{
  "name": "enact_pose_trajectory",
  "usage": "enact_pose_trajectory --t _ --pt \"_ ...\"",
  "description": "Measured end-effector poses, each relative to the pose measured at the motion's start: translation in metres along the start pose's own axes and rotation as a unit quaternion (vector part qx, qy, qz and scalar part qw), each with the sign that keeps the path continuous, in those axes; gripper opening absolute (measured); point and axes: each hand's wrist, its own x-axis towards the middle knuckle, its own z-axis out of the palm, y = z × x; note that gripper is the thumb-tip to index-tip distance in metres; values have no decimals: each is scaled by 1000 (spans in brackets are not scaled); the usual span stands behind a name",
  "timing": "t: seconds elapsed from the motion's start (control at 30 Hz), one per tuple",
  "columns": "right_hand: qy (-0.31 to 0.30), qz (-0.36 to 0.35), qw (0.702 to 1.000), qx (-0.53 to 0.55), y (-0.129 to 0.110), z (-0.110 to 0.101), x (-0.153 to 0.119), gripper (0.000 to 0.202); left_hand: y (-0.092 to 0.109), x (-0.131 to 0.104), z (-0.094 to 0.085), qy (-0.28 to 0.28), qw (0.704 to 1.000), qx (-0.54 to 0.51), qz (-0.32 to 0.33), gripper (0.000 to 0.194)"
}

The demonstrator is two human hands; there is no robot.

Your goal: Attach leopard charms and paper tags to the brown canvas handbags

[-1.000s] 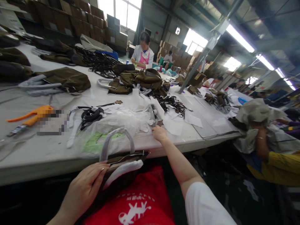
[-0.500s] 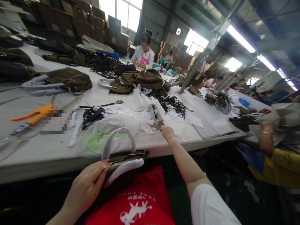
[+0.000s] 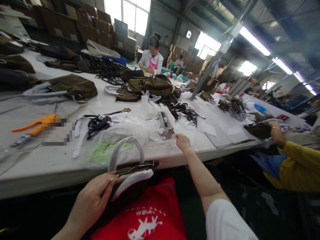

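Note:
My left hand (image 3: 98,188) is closed on the top edge of a dark olive handbag (image 3: 132,166) at the table's front edge. The bag's two handles are wrapped in whitish covering; one handle (image 3: 126,146) stands up over the table. My right hand (image 3: 183,142) reaches forward over the table with its fingers curled together. What they hold, if anything, is too small to make out. Just left of its fingertips is a small grey metal holder (image 3: 167,129) with white slips around it. Left of that, a crumpled clear plastic bag (image 3: 132,130) lies with green material (image 3: 100,151) inside.
An orange-handled tool (image 3: 37,126), a coil of black straps (image 3: 98,124) and a heap of dark tags (image 3: 190,113) lie on the white table (image 3: 62,166). Olive bags (image 3: 157,85) are piled farther back. A co-worker's yellow sleeve (image 3: 300,166) reaches in from the right.
My right hand has shifted slightly right, away from the metal holder. My left hand stays on the handbag. The co-worker at right has moved a hand toward a dark bag on the table.

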Motion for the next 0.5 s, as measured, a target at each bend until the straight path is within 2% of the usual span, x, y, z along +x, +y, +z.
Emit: enact_pose_trajectory --t 0.13,0.27,0.37,0.5 --pt "-16 -33 999 23 -11 8 0 30 1 1 0 7 1000 2 14 41" --pt "-15 -10 999 30 -16 14 3 29 4 2 -3 9 1000 5 22 41" --pt "11 29 999 41 -8 10 5 31 6 2 -4 10 1000 7 22 41" --pt "49 60 994 81 11 -4 7 25 6 3 -5 9 1000 8 24 41"
